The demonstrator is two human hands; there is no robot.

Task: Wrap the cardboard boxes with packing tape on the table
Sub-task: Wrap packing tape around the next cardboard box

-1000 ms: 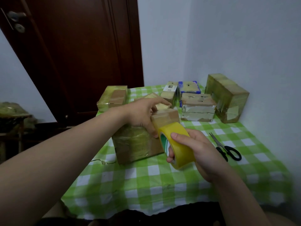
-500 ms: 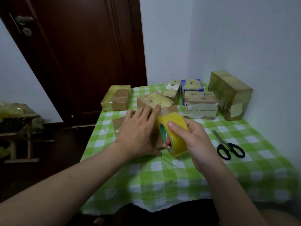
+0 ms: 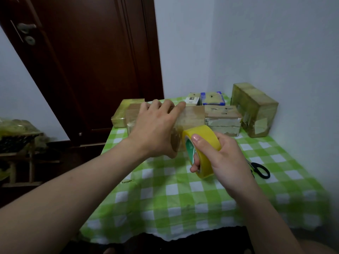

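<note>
My left hand [image 3: 156, 129] lies flat over a brown cardboard box [image 3: 192, 116] in the middle of the table, fingers spread across its top and near face, thumb under its lower edge. The box looks tilted up off the cloth. My right hand [image 3: 223, 158] grips a roll of yellow packing tape [image 3: 203, 149] with a green inner core, held against the box's near right corner. Most of the box's front is hidden by my left hand.
Several taped boxes stand behind: one at the left [image 3: 121, 114], a flat one [image 3: 222, 120], a large one [image 3: 255, 109] by the right wall, two small ones [image 3: 211, 98] at the back. Black scissors [image 3: 260, 169] lie right. Green checked tablecloth [image 3: 174, 195]; dark door [image 3: 88, 61].
The box has been turned under my left hand, which has slid from its near face up across its top. The tape roll has stayed at the box's right corner.
</note>
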